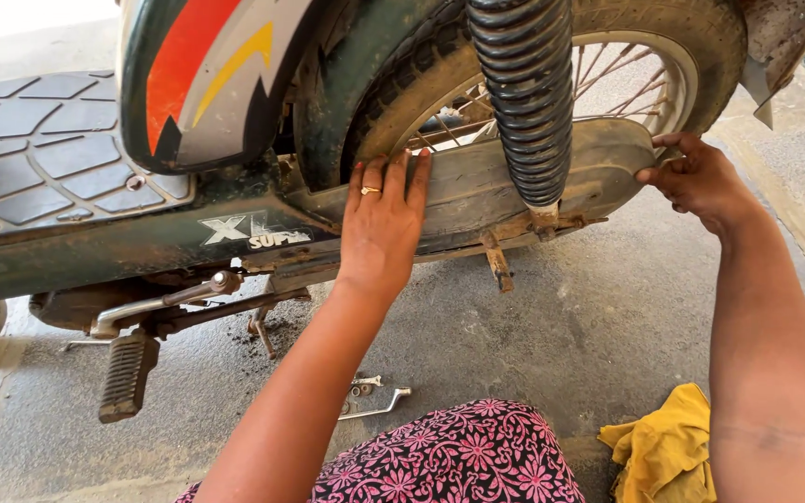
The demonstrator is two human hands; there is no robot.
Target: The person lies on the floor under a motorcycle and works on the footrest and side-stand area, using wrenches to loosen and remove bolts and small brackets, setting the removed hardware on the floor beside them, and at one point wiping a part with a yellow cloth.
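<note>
— Where are the hands?

— Both on the chain cover (477, 191) of the moped. The left hand (381, 224) lies flat on its front part, fingers (393, 182) stretched out and open, gripping nothing. A ring (370, 190) sits on one of them.

— And the right?

— The right hand (701, 177) has its fingers (668, 142) curled around the cover's rear end, holding the edge.

— What's near the fingers?

— The black spring (524, 102) hangs between the two hands, the wheel (607, 65) just behind the cover. Below, on the floor (561, 326), a small metal part (370, 396) and a yellow rag (663, 447).
</note>
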